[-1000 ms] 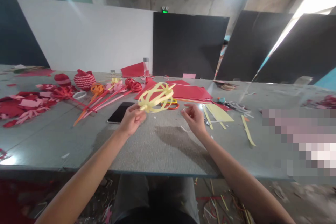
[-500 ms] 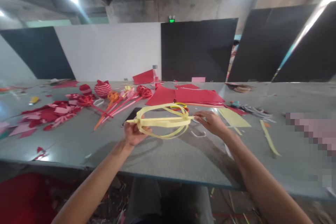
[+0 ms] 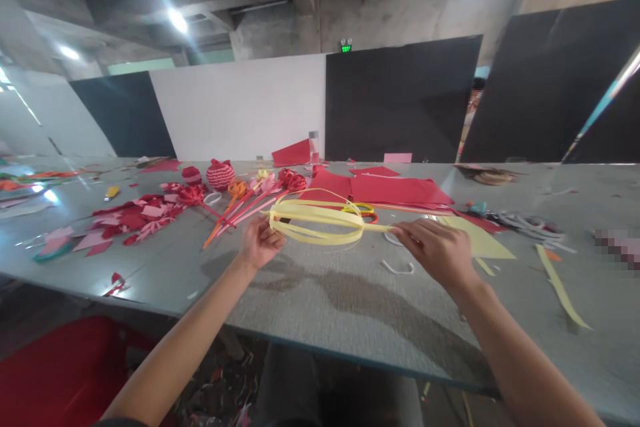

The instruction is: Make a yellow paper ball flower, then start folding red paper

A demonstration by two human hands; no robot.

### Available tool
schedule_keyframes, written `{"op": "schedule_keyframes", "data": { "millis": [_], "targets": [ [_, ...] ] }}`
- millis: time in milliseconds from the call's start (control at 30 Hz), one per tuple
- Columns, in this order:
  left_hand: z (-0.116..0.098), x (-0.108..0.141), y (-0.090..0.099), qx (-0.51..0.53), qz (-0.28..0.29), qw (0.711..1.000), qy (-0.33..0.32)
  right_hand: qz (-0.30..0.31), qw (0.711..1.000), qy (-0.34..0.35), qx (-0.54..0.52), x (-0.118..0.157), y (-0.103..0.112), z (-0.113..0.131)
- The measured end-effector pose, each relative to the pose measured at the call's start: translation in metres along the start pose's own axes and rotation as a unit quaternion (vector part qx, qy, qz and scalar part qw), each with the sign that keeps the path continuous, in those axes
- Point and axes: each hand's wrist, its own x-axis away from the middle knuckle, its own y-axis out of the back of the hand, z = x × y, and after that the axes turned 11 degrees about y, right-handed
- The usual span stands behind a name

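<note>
A cage-like form of yellow paper strips (image 3: 316,234) hangs level above the table, its strips bowed out around a stick. My left hand (image 3: 261,242) is closed on its left end, fingers curled at the gathered strips. My right hand (image 3: 434,245) pinches the stick (image 3: 379,228) that juts out of the right end. Behind the form lie scissors with yellow and red handles (image 3: 367,213), partly covered by it. A curved white strip (image 3: 399,269) lies on the table near my right hand.
Red paper sheets (image 3: 400,189) lie beyond my hands, with a yellow sheet (image 3: 483,237) at right. Paper flowers on sticks (image 3: 260,195), a striped red ball (image 3: 220,175) and red and pink scraps (image 3: 140,217) spread to the left. A clear bottle (image 3: 313,147) stands at the back.
The view has swung a little left. The yellow strip form looks flatter and turned about its stick, with both hands still holding its ends.
</note>
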Motion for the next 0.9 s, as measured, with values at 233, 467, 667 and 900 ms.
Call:
{"op": "schedule_keyframes", "data": {
  "millis": [233, 467, 667, 900],
  "targets": [
    [0.000, -0.007, 0.005, 0.009, -0.023, 0.999, 0.027, -0.034, 0.998, 0.031, 0.035, -0.004, 0.004, 0.012],
    [0.001, -0.006, 0.005, -0.025, -0.038, 0.999, 0.030, 0.001, 0.999, -0.046, -0.015, -0.003, 0.002, 0.020],
    [0.000, -0.028, -0.008, -0.098, -0.080, 0.992, -0.008, 0.050, 0.771, -0.461, -0.437, 0.000, -0.024, 0.003],
    [0.061, -0.045, -0.074, -0.246, -0.036, 0.969, -0.008, 0.031, 0.646, -0.497, -0.579, -0.002, -0.040, 0.019]
  ]
}}
